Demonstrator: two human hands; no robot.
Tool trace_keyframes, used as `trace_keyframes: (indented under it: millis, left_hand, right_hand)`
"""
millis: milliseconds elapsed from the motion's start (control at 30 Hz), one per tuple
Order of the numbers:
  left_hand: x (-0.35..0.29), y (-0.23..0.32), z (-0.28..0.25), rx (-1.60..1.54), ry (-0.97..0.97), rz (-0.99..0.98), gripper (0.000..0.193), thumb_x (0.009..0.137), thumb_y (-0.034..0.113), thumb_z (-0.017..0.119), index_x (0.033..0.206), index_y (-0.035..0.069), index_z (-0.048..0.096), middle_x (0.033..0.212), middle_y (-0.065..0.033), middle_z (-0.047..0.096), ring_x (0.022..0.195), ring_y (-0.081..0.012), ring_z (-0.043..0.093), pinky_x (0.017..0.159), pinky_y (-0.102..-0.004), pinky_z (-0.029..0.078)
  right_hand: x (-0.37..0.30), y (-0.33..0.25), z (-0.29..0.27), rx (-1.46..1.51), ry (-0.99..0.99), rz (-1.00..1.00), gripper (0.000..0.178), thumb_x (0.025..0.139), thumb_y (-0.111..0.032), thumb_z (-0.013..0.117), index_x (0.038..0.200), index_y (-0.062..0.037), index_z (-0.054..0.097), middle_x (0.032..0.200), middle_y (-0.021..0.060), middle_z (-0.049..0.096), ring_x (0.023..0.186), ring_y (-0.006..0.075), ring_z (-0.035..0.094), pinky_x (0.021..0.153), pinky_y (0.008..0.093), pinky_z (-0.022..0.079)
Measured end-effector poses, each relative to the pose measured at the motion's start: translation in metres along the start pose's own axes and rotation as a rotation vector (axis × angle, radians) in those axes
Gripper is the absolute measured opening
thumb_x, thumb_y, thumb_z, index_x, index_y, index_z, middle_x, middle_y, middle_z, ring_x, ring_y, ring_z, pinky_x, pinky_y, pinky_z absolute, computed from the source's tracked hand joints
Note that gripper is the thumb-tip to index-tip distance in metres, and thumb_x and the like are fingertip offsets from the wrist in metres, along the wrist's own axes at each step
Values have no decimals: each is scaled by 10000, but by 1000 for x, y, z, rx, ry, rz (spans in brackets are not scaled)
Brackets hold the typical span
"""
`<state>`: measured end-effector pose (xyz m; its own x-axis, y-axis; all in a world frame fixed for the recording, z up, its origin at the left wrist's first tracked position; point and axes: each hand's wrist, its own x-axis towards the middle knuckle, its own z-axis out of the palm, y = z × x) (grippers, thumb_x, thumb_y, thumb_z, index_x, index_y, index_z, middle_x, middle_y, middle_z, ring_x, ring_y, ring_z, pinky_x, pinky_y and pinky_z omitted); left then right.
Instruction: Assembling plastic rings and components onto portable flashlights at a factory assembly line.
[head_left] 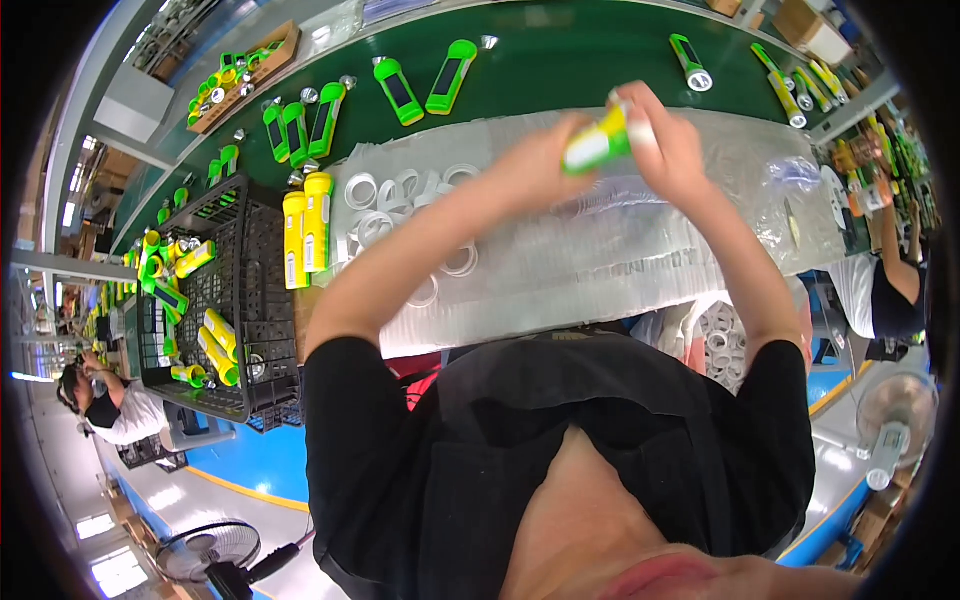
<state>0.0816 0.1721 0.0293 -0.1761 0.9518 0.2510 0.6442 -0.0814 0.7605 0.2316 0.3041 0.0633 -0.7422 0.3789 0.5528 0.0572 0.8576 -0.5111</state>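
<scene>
Both my hands are raised over the far part of the work surface, around one green and yellow flashlight (598, 146). My left hand (550, 160) is wrapped round its left end, smeared by motion. At the other end, my right hand (660, 140) has its fingers closed on the flashlight's head, which they partly hide. Below my left forearm lie several white plastic rings (376, 228) on the clear plastic sheeting (560, 285). Two yellow flashlights (317, 222) stand side by side left of the rings.
A black crate (245, 300) with several flashlights stands at the left. More flashlights (452, 77) lie along the green conveyor belt (570, 60) at the back. A bag of white rings (722, 340) is near my right elbow. Other people work at far left and far right.
</scene>
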Motion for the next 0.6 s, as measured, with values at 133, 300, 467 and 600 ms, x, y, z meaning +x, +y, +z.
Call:
trace_keyframes:
  millis: [133,300,467,600]
  left_hand:
    - [59,-52,-27,209,-81,-98,575,822,294,705,1301,88,461,1110,-189,657,977,-360,649,833,-418,516]
    - [83,-143,-81,727,306,-121,874,762,561,726,1422,125,354,1145,-234,610,1069,-363,600,864,-435,515]
    - [84,-193,-103,802,74,-537,810,809,463,700,1430,98,329,1073,-249,626,991,-387,635,857,-443,522]
    - [80,-183,-91,623,193,-335,766,830,414,679,1421,72,333,1054,-240,641,973,-392,638,839,-457,513]
  right_hand:
    - [41,75,60,0,123,61,360,1005,-453,371,1112,-167,562,832,117,673,768,382,644,659,409,500]
    - [97,167,70,-197,423,306,449,938,-468,558,1118,-57,558,898,179,681,791,367,668,662,457,515]
    - [109,264,50,-628,143,651,457,896,-399,611,1173,-50,510,1107,179,640,979,367,646,817,492,521]
    - [108,207,55,-682,145,203,371,821,-357,696,1047,-66,650,1076,161,652,987,328,619,858,464,498]
